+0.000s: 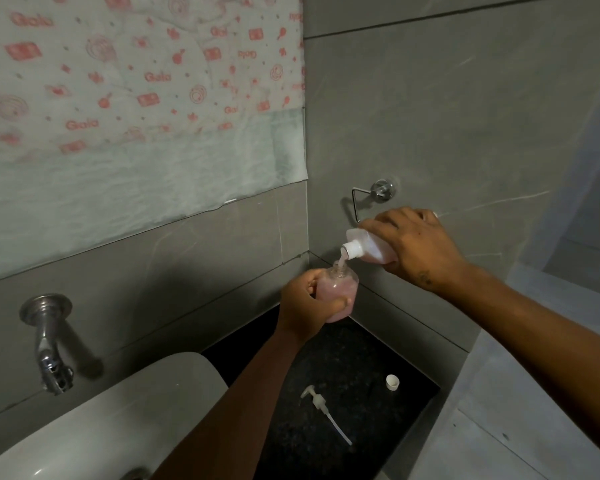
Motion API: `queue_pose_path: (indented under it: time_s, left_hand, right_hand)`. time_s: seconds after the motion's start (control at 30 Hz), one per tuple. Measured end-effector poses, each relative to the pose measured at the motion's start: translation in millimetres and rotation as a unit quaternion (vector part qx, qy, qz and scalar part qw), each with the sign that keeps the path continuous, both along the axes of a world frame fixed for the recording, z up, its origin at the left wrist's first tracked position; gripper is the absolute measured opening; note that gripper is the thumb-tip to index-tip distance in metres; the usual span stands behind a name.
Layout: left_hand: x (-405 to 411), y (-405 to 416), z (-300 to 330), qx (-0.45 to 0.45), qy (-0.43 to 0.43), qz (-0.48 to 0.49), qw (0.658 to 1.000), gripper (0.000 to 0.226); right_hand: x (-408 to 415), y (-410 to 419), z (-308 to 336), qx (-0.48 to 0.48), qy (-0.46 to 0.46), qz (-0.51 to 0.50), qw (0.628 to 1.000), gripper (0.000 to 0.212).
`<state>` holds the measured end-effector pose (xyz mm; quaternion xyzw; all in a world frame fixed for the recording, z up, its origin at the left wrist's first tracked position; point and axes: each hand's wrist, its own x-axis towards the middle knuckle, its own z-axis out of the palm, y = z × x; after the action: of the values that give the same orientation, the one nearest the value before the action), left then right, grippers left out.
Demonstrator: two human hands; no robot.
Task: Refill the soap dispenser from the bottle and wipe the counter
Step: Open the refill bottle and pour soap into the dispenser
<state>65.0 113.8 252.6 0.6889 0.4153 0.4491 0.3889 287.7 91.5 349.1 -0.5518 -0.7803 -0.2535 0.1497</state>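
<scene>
My left hand (307, 304) grips a clear soap dispenser (340, 289) holding pink soap, lifted above the black counter (361, 358) near the wall corner. My right hand (416, 247) holds the refill bottle (369, 245) tilted down to the left, its white neck over the dispenser's mouth. A thin stream of pink soap runs from the bottle into the dispenser. The dispenser's pump head (323, 410) with its long tube lies flat on the counter. A small white bottle cap (392, 382) sits on the counter to its right.
A white basin (118, 410) fills the lower left, with a metal tap (49, 351) on the wall above it. A chrome towel ring (371, 197) hangs on the right wall behind the bottle. Patterned paper (136, 81) covers the upper left wall.
</scene>
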Motion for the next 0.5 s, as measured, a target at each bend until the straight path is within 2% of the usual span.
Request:
queue_pose_path:
  time_s: [0.5]
  left_hand:
    - [2.3,-0.4,-7.3,0.008,-0.011,0.001,1.000,0.040]
  right_hand:
    - [3.8,2.9,-2.8,0.009,-0.013,-0.009,1.000,0.075]
